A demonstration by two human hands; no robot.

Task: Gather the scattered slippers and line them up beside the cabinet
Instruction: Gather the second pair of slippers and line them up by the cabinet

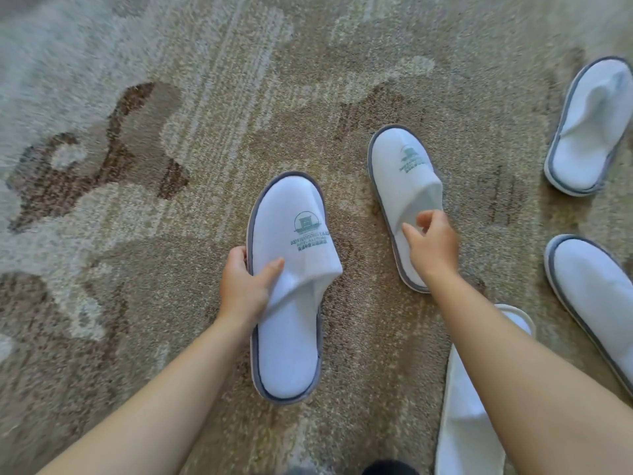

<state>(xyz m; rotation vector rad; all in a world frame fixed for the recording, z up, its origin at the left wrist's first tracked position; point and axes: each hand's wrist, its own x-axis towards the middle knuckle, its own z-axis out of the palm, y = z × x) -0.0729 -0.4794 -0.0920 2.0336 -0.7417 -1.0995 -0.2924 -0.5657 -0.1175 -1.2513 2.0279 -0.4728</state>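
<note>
— What's in your left hand point(244, 286)?

— A white terry slipper point(291, 293), grey-piped, with a green logo on the toe. My thumb lies over the upper and my fingers curl round its left edge, mid-carpet point(137, 166).

— And your right?

— My right hand point(432, 247) hovers over the second slipper point(404, 186), same logo, flat on the carpet just right of the first. Fingers loosely curled, gripping nothing.

— How many slippers in all?

— Five that I can count: those two, a heel-up one point(591, 128) near the carpet's right edge, another point(596, 296) below it, and one point(469, 423) half under my right forearm. The carpet is nubbly, beige with brown and grey blotches.
</note>
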